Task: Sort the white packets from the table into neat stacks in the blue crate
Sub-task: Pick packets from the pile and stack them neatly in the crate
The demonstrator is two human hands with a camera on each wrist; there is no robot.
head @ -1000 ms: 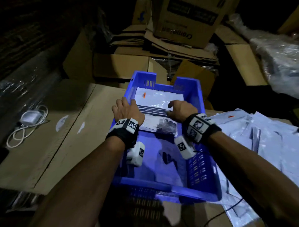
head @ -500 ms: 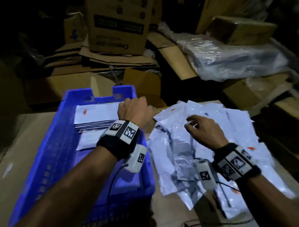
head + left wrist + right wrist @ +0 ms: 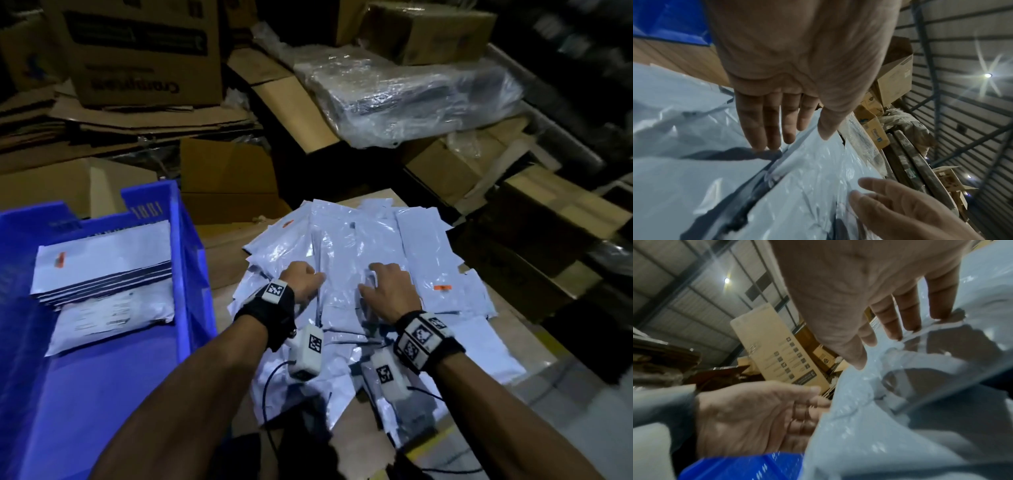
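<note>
The white packets (image 3: 356, 246) are glossy, crinkled plastic mailers heaped loosely and overlapping on the cardboard-covered table (image 3: 226, 253), some bearing a small orange sticker. The left hand (image 3: 301, 279) and right hand (image 3: 387, 286) lie side by side but apart on top of the heap, fingers straight and spread, fingertips touching the plastic without gripping it. Just left of the heap sits the blue crate (image 3: 186, 260), holding a squared stack of packets (image 3: 102, 260) at its far end with one looser packet (image 3: 113, 317) in front. Stacked cardboard boxes (image 3: 137, 51) and a plastic-wrapped bundle (image 3: 411, 96) crowd the space behind. The surroundings are dim; both wrist views are blurred, and the crate's near left corner is cut off.
</note>
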